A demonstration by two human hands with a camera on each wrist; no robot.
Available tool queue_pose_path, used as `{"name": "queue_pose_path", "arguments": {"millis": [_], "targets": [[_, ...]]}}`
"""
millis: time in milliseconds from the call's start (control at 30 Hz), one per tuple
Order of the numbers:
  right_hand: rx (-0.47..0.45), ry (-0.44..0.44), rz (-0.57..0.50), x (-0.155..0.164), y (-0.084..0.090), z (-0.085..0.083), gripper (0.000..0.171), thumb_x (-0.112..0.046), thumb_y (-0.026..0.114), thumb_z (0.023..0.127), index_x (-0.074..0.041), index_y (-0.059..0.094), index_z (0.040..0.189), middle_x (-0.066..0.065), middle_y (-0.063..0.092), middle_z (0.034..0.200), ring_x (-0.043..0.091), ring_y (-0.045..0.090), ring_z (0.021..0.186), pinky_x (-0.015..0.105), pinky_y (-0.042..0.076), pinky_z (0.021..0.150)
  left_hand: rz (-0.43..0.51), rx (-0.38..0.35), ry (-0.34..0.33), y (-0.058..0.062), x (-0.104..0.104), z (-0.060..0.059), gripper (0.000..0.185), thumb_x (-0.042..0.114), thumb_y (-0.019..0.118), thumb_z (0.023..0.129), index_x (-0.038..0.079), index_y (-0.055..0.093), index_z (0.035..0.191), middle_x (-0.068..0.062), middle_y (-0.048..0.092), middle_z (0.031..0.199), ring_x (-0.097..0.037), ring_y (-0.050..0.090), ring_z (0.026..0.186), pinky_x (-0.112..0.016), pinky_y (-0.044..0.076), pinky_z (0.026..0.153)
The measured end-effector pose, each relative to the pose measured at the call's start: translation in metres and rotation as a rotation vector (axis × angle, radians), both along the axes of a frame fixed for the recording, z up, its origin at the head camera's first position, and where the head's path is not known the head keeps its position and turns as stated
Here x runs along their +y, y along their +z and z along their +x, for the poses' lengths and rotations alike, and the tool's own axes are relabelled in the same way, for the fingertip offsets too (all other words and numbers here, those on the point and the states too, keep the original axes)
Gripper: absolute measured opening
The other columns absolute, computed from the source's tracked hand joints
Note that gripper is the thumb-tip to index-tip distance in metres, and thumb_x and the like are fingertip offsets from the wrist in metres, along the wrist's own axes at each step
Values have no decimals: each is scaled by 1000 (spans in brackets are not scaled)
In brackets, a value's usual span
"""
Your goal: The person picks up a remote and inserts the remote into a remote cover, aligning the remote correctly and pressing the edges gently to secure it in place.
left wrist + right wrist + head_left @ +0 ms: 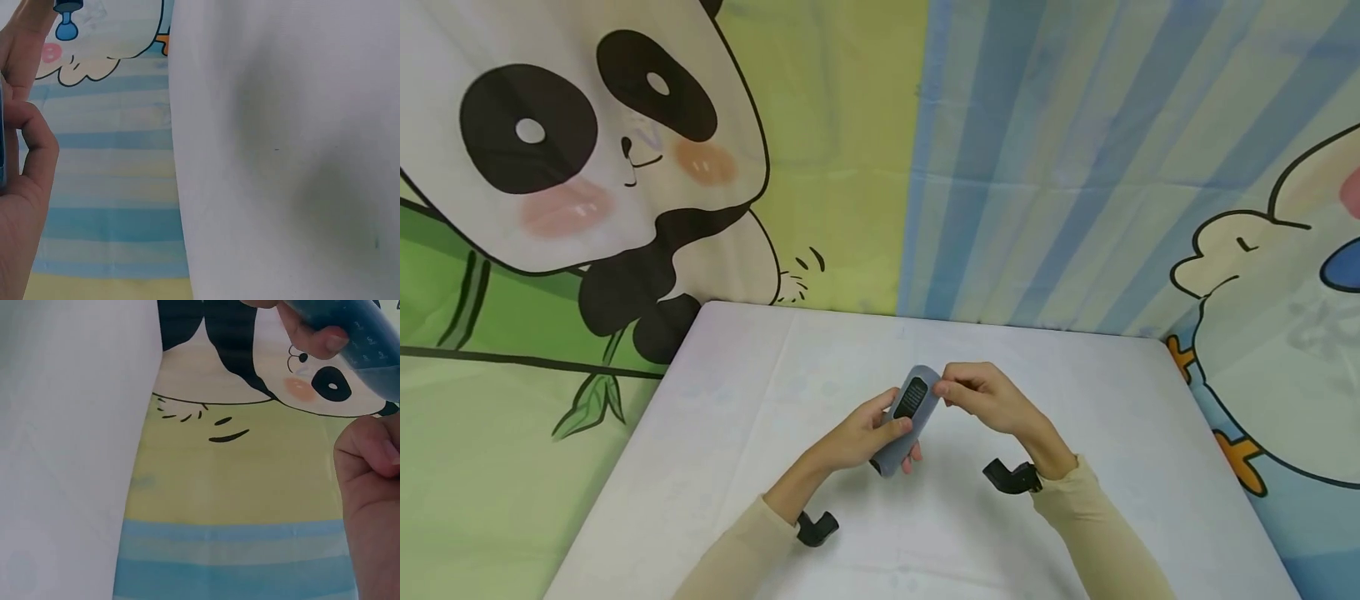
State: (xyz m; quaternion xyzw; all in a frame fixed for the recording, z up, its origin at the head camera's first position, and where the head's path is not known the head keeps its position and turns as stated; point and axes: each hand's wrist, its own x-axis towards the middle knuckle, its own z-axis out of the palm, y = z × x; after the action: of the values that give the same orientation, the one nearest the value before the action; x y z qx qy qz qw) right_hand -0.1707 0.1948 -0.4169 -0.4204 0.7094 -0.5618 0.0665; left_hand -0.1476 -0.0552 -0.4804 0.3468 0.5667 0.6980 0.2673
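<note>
The left hand (867,433) wraps the grey device (908,419) above the white table (737,433), steadying it, so the right hand (981,396) can pinch, it seems, its top end.

No text, brand or label can be read in any view. The grey device (907,419), held above the table at about 6 o'clock from the middle of the head view, carries a dark panel on its upper face, but whatever is printed there is too small to make out. In the right wrist view, at about 2 o'clock, faint marks run along the device's edge; they may be digits, yet they are too blurred to read.
</note>
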Motion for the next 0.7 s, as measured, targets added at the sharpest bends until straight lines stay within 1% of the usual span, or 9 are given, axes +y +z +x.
{"name": "queue_pose_path", "arguments": {"millis": [100, 167, 200, 300, 400, 467, 533, 633, 700], "targets": [[4, 16, -47, -2, 1, 5, 28, -6, 53, 104, -16, 54, 78, 2, 39, 65, 16, 30, 51, 34, 32, 47, -10, -7, 1, 2, 1, 2, 53, 42, 51, 105, 10, 37, 144, -15, 71, 90, -31, 70, 72, -54, 57, 69], [26, 1, -80, -6, 3, 8, 29, -2, 52, 104, -15, 53, 78, 2, 40, 66, 16, 31, 51, 34, 31, 47, 6, -14, 9, 2, 2, 4, 55, 44, 52, 104, 8, 37, 144, -15, 70, 89, -28, 70, 71, -59, 56, 69], [52, -19, -91, -8, 4, 10, 30, 0, 53, 103, -15, 53, 77, 2, 39, 65, 15, 31, 51, 32, 31, 46, 14, -17, 19, 2, 2, 4, 56, 45, 52, 103, 8, 37, 143, -15, 69, 88, -27, 69, 70, -58, 56, 69], [234, -144, -67, -16, 9, 16, 30, -2, 54, 103, -16, 52, 76, -2, 38, 63, 8, 31, 50, 26, 30, 45, 33, -15, 69, 3, 4, 3, 51, 41, 52, 104, 6, 39, 139, -14, 67, 86, -24, 68, 69, -54, 58, 67], [449, -287, -7, -19, 14, 21, 31, -13, 54, 105, -17, 51, 75, -6, 37, 61, 2, 30, 51, 19, 28, 44, 10, 26, 128, 6, 5, 0, 43, 38, 53, 105, 8, 43, 135, -13, 67, 87, -25, 67, 70, -46, 59, 67], [503, -323, 15, -19, 17, 23, 31, -18, 54, 106, -16, 51, 75, -7, 37, 62, 1, 30, 52, 18, 28, 45, 0, 58, 151, 9, 6, -2, 40, 37, 54, 104, 9, 46, 133, -14, 68, 88, -27, 68, 71, -46, 59, 67], [458, -331, 24, -18, 18, 24, 27, -15, 56, 105, -17, 53, 78, -7, 38, 62, 1, 31, 52, 18, 29, 45, 4, 78, 172, 12, 5, -1, 41, 37, 56, 103, 9, 47, 132, -15, 68, 88, -30, 69, 72, -49, 58, 68], [318, -345, 17, -18, 16, 23, 15, -3, 63, 98, -13, 58, 87, -5, 43, 65, 5, 35, 53, 21, 32, 46, 22, 67, 207, 13, 8, 1, 40, 32, 57, 103, 8, 47, 133, -18, 70, 92, -33, 70, 76, -56, 57, 72], [224, -356, 16, -19, 13, 22, 12, 3, 64, 96, -8, 62, 97, -1, 51, 72, 8, 43, 58, 23, 37, 51, 19, 59, 239, 12, 11, 4, 38, 28, 57, 104, 8, 46, 134, -18, 71, 96, -34, 71, 80, -57, 56, 77]]}}
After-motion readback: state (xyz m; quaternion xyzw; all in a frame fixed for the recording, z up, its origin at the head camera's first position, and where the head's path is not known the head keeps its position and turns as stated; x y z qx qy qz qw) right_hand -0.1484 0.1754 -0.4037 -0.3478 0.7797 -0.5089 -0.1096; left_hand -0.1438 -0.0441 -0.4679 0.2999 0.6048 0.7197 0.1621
